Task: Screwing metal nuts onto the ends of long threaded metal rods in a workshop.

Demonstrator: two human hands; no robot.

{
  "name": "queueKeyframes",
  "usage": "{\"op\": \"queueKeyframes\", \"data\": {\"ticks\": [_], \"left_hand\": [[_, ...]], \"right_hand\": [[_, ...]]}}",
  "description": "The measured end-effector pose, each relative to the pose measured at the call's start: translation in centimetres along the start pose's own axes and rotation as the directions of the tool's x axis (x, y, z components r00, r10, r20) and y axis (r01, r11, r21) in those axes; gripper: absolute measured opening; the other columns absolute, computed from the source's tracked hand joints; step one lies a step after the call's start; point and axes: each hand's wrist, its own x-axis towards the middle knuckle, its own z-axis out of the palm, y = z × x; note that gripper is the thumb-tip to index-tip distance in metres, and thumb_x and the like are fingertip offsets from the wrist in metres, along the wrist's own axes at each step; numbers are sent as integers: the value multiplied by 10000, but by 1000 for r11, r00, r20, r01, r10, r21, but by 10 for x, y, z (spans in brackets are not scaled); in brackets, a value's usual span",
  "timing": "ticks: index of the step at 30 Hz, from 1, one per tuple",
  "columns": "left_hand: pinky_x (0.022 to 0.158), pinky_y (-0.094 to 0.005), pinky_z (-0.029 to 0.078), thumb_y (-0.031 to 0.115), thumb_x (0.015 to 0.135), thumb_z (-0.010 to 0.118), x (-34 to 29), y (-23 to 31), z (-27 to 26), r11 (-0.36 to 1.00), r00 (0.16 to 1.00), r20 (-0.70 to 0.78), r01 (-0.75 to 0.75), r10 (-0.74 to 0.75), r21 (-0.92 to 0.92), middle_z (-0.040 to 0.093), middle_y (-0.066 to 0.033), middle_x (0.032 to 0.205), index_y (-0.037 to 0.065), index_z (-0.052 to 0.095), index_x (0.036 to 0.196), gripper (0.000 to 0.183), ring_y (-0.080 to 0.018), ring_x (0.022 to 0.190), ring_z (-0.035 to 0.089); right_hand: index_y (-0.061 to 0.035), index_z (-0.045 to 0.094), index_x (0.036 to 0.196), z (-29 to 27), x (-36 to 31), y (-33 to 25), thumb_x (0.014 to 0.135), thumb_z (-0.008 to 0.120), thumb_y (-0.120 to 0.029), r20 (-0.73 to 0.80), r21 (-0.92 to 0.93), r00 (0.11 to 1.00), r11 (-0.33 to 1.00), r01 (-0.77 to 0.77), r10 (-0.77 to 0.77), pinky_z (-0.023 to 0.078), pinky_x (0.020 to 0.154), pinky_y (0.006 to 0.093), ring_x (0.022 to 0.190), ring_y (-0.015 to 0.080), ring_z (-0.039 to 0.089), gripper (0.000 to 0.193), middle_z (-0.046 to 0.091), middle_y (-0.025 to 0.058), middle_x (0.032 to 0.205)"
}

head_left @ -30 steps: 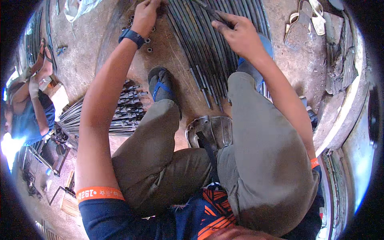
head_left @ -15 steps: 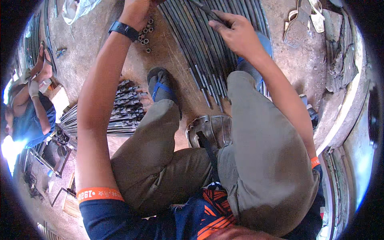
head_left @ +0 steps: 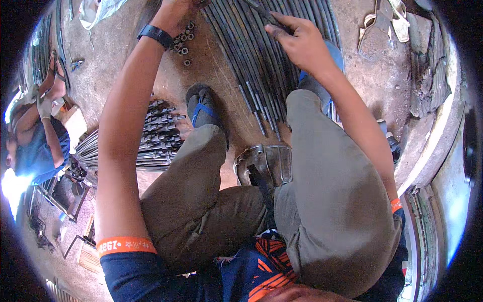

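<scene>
At the top, my right hand grips a dark metal bar between thumb and fingers, above the bundle of long steel rods. The bar slants up and left toward my other hand, and its far end is cut off by the picture's edge. My left hand, with a dark watch band on the wrist, is closed at the upper edge, left of the rods. A dark bit shows at its fingertips, too little to name. Several metal nuts lie on the floor just below that hand.
More rods with threaded fittings are stacked left of my leg. A metal housing lies between my legs. Another person wearing gloves sits at the far left. A white plastic bag and pale sandals lie on the floor.
My right hand and the bar have shifted slightly to the right. My left hand has barely moved. At the far left, the other person's hands have moved a little.
</scene>
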Motion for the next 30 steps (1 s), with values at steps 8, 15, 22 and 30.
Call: {"op": "queueKeyframes", "data": {"ticks": [8, 15, 22, 30], "left_hand": [[893, -345, 449, 378, 889, 655, 11, -13, -19, 999, 999, -41, 25, -26, -31, 644, -62, 1095, 4, 601, 1167, 470, -185, 1009, 591], [755, -302, 471, 418, 893, 641, 17, -38, -26, 977, 991, -112, -51, 75, 207, 638, -53, 912, 2, 646, 1031, 438, -159, 822, 595], [696, -314, 451, 521, 859, 637, 20, -43, -10, 971, 971, -236, 15, 43, 240, 623, -27, 842, 34, 667, 905, 490, -149, 759, 569], [681, -306, 440, 439, 853, 677, 12, -27, 16, 1000, 967, -254, 25, -25, -6, 642, -41, 860, 36, 676, 926, 409, -139, 767, 589]], "right_hand": [[-36, 657, 1120, -2, -1, 0, 851, 645, -334, -29, -33, 999, 999, 42, -43, 479, 893, 397, 996, 392, 616, 401, 644, 233, 1052], [-26, 656, 1113, -3, 0, 5, 854, 640, -335, -29, 14, 999, 1000, 21, -21, 482, 881, 395, 981, 395, 617, 404, 648, 234, 1029], [-41, 657, 1121, 0, -3, 4, 860, 639, -320, -54, -21, 998, 1000, 18, -19, 482, 874, 388, 970, 386, 623, 382, 649, 233, 1028], [-54, 658, 1126, -2, -3, 5, 861, 634, -313, -34, -24, 999, 1000, -10, 9, 489, 851, 393, 949, 383, 631, 372, 645, 246, 997]]}}
